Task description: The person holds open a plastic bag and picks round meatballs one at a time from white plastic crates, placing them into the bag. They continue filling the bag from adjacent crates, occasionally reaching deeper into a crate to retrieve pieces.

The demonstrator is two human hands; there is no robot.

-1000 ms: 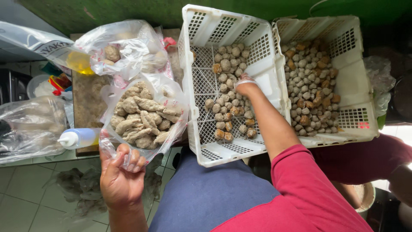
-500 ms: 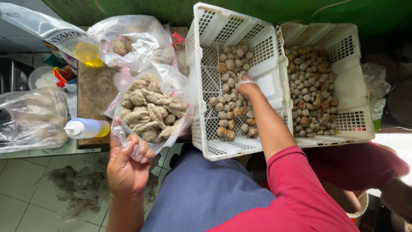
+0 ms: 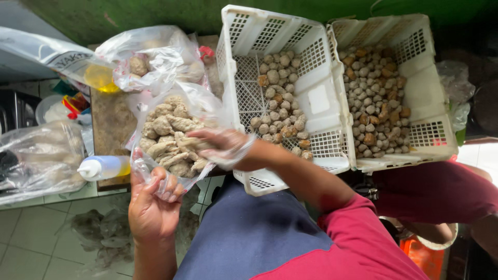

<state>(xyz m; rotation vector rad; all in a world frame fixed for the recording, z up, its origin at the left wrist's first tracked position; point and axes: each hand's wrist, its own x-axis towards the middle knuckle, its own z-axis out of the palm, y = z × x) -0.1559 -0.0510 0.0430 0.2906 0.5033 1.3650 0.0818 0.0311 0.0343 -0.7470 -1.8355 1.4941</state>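
Landmark: the clear plastic bag [image 3: 174, 140] of pale, lumpy dough-like pieces, which lay open on the desk [image 3: 111, 124].

Nearest the camera, the left hand [image 3: 151, 205] gripped the bag's near edge, its fingers [image 3: 165, 184] closed on the crumpled film. Just right of that grip, the right hand [image 3: 223, 148], covered by a thin transparent glove, reached into the bag's mouth; its fingers rested curled on the pieces, but whether they held one could not be determined. Left of the bag lay a white-capped squeeze bottle [image 3: 102, 167].

Right of the bag stood a tilted white slotted crate [image 3: 311, 106], partly filled with small round balls. A second crate [image 3: 415, 103], beyond it to the right, carried a denser load. Behind the bag sat another tied plastic bag [image 3: 153, 59].

Judged from the load levels, the bag remained well filled and the nearer crate had ample room; much handling appeared outstanding.
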